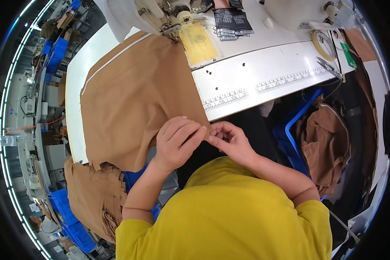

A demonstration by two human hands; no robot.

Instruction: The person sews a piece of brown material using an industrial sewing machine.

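A large brown fabric panel (pixel 134 82) with a white strip along its far left side lies over the white sewing table (pixel 264 69). Its far right corner reaches under the head of a sewing machine (pixel 177 21). At the table's front edge, my left hand (pixel 177 141) is closed on the panel's near right corner, bunching the cloth beneath the fingers. My right hand (pixel 230 139) pinches the same corner between thumb and fingertips, right beside the left hand. The fabric sags in folds next to my left wrist.
A stack of brown fabric pieces (pixel 93 195) hangs at the lower left. Brown cloth (pixel 327 143) fills a blue bin (pixel 290 134) on the right. Black printed tags (pixel 232 22), a tape roll (pixel 324 44) and thread snips (pixel 328 67) lie on the table. A ruler strip (pixel 264 88) runs along its front.
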